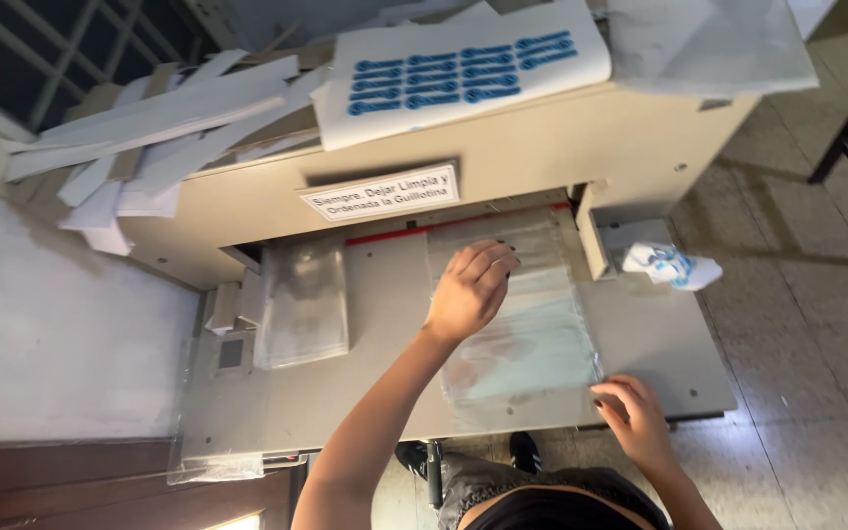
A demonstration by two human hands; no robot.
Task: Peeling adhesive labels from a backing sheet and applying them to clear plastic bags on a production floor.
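1. White rectangular sign with dark lettering fixed to the front of the beige cutting machine, just beyond the left hand.
2. White sheet printed with rows of blue labels lies on top of the machine, well beyond both hands; loose white paper strips are heaped to the far left of it.
3. Crumpled white and blue wrapper sits on the machine bed, beyond the right hand and to the right of the left hand.
4. Smaller stack of clear plastic bags lies on the bed, apart to the left of the left hand.
5. Left hand: fingers extended and close together, palm down, pressing flat on the clear plastic stack; nothing gripped.
6. Right hand: fingers loosely curled, fingertips touching the near right corner of the same stack.
7. The clear plastic stack lies on the bed under the left hand, its far edge at the red line beneath the blade housing, its near corner at the right hand.
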